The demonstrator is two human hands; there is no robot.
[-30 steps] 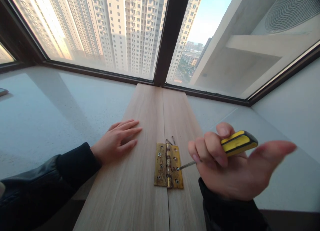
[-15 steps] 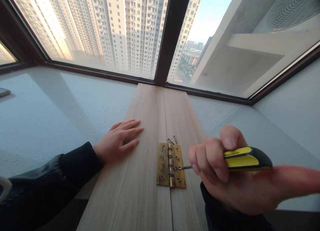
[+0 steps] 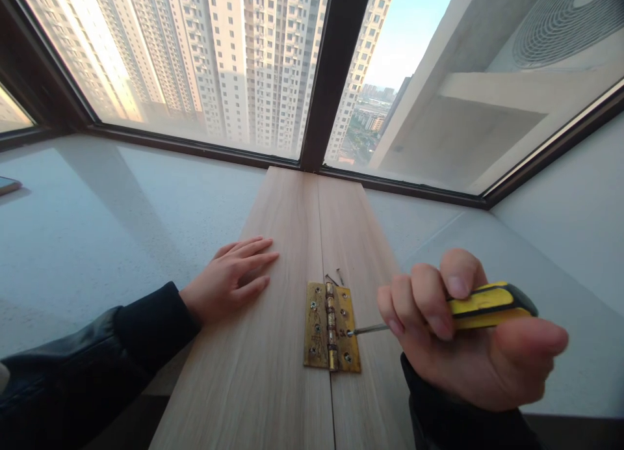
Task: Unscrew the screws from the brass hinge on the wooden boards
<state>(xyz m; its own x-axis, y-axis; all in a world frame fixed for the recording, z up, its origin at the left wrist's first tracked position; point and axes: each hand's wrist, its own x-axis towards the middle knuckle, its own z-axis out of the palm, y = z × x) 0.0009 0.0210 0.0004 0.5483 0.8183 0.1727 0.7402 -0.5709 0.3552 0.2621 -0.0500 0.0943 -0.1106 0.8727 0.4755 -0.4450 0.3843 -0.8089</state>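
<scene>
Squarely on the seam between two pale wood-grain boards [image 3: 273, 346] lay a tarnished brass butt hinge [image 3: 332, 335], one leaf on each board and its knuckle running along the joint. The right hand [image 3: 468, 346] was closed around the yellow-and-black handle of a screwdriver [image 3: 487, 305], fingers curled over the top and thumb stretched along the underside. Its thin steel shaft ran leftward and slightly down, and the tip met a screw head in the right-hand leaf, about midway up that leaf. Other screw heads showed in both leaves.

Just beyond the top edge of the hinge, two small dark loose screws [image 3: 334, 279] lay on the boards, close together and apart from the hinge.

The left hand [image 3: 229, 279] rested flat and empty on the left board, palm down, fingers spread a little and pointing toward the seam, well short of the hinge. Both arms wore dark sleeves [image 3: 121, 352].

The boards lay across a light grey speckled sill [image 3: 121, 222] and ran up to a dark window frame [image 3: 331, 79]. Beyond the glass stood tall pale apartment towers [image 3: 219, 53], and to the right a concrete ledge [image 3: 487, 92]. At the far left edge of the sill, a flat object [image 3: 8, 186] was only partly in view and too cropped to identify.
</scene>
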